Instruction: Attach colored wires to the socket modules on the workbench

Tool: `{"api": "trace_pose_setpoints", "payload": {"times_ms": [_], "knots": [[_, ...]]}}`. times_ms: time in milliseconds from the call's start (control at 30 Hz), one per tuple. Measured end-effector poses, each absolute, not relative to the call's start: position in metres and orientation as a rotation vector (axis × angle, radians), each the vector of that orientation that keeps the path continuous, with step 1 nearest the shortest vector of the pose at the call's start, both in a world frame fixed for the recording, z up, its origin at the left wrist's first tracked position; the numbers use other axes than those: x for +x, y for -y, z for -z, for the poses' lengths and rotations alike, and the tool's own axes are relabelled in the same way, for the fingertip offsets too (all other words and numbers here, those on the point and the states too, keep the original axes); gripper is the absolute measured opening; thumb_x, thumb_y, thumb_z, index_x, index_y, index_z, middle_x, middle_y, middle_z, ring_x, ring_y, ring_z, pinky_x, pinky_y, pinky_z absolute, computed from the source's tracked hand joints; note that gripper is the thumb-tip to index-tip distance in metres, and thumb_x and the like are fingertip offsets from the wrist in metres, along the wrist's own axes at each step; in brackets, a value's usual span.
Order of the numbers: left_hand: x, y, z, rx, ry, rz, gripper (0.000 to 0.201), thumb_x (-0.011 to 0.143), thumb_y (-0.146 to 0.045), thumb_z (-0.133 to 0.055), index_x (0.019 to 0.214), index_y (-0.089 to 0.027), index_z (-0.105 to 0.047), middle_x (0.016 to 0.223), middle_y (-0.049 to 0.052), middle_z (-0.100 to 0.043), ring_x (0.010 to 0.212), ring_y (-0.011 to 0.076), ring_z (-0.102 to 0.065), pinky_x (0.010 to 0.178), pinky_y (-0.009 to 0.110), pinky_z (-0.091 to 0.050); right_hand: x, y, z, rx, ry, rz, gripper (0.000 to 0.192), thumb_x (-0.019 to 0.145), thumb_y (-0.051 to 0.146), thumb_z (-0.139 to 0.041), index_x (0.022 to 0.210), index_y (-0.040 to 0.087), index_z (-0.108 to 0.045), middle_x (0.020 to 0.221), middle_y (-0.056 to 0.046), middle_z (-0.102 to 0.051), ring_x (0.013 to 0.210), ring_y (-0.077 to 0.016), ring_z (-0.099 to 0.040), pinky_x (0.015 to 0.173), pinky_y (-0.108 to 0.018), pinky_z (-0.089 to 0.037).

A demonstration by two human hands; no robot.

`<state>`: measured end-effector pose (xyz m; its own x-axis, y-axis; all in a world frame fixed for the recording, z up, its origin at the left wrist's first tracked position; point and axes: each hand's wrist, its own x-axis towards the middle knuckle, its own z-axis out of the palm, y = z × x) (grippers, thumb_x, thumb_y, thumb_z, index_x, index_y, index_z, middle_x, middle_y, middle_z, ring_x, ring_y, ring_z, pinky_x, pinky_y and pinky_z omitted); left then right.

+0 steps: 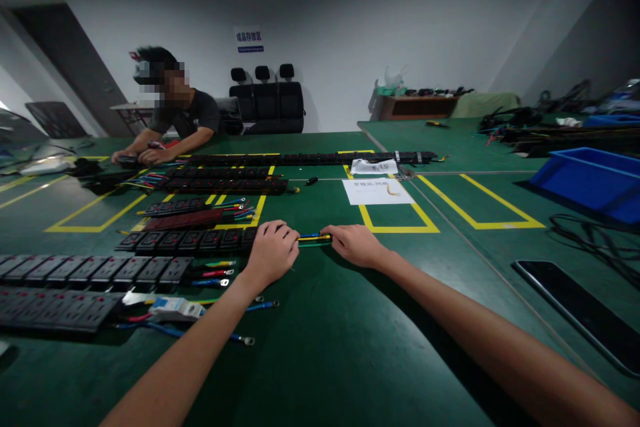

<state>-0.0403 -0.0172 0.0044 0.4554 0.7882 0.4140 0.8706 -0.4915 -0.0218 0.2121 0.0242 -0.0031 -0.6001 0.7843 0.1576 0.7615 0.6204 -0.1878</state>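
Green felt covers the wide counter, marked off with yellow tape lines. Near its middle the left hand rests curled at the end of a long black socket strip, its grip closed around the bundle of thin blue, yellow and green wires where they leave the strip. The right hand lies just beside it, fingers pinched shut on the far end of the same wires, so the bundle runs straight between the two hands, low over the felt.

More black socket strips with coloured, lug-tipped leads lie in rows to the left — one nearest the camera carries a small white breaker. Beyond the hands sits a white printed paper sheet. A blue plastic bin stands at the right, with a dark flat phone nearer the edge. Across the counter a co-worker in a dark shirt leans over other strips.
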Motion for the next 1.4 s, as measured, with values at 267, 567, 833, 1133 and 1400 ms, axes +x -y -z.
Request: {"api": "trace_pose_setpoints", "payload": {"times_ms": [267,567,833,1133,1400], "knots": [[-0.0405,0.0172,-0.0042,-2.479,1.44,0.538,0.025,0.1,-0.025,-0.052,0.107,-0.019,-0.075,0.113,0.01,-0.076,0.12,0.0316,-0.06,0.104,0.055,-0.045,0.2123,-0.0247,0.0032,-1.26,2.618,-0.144,0.04,0.104,0.025,-0.042,0.135,0.025,-0.067,0.115,-0.007,-0.078,0.09,-0.0204,-0.072,0.078,-0.029,-0.045],[-0.0403,0.0181,-0.0056,-2.481,1.435,0.548,0.025,0.099,-0.025,-0.051,0.106,-0.02,-0.075,0.111,0.01,-0.076,0.118,0.0315,-0.06,0.103,0.054,-0.045,0.2123,-0.0248,0.0039,-1.256,2.622,-0.142,0.039,0.104,0.025,-0.042,0.135,0.025,-0.066,0.116,-0.006,-0.078,0.093,-0.0212,-0.073,0.079,-0.03,-0.045],[-0.041,0.0171,-0.0034,-2.468,1.428,0.529,0.023,0.099,-0.025,-0.053,0.105,-0.02,-0.074,0.11,0.009,-0.076,0.12,0.0315,-0.059,0.103,0.053,-0.043,0.2122,-0.025,0.0047,-1.257,2.616,-0.131,0.04,0.104,0.025,-0.042,0.135,0.025,-0.067,0.114,-0.007,-0.079,0.091,-0.0212,-0.073,0.078,-0.03,-0.045],[-0.0406,0.0179,-0.0059,-2.479,1.437,0.514,0.024,0.1,-0.025,-0.052,0.107,-0.02,-0.074,0.111,0.009,-0.076,0.119,0.031,-0.06,0.103,0.053,-0.044,0.2117,-0.023,0.0012,-1.271,2.621,-0.154,0.04,0.104,0.026,-0.042,0.136,0.025,-0.066,0.116,-0.007,-0.078,0.093,-0.0208,-0.073,0.079,-0.029,-0.045],[-0.0409,0.0173,-0.004,-2.485,1.423,0.544,0.024,0.1,-0.025,-0.052,0.106,-0.02,-0.074,0.11,0.01,-0.076,0.118,0.0313,-0.06,0.102,0.053,-0.044,0.2124,-0.0253,0.0049,-1.246,2.613,-0.143,0.04,0.104,0.025,-0.041,0.135,0.025,-0.067,0.114,-0.007,-0.078,0.09,-0.0205,-0.072,0.077,-0.03,-0.045]]}}
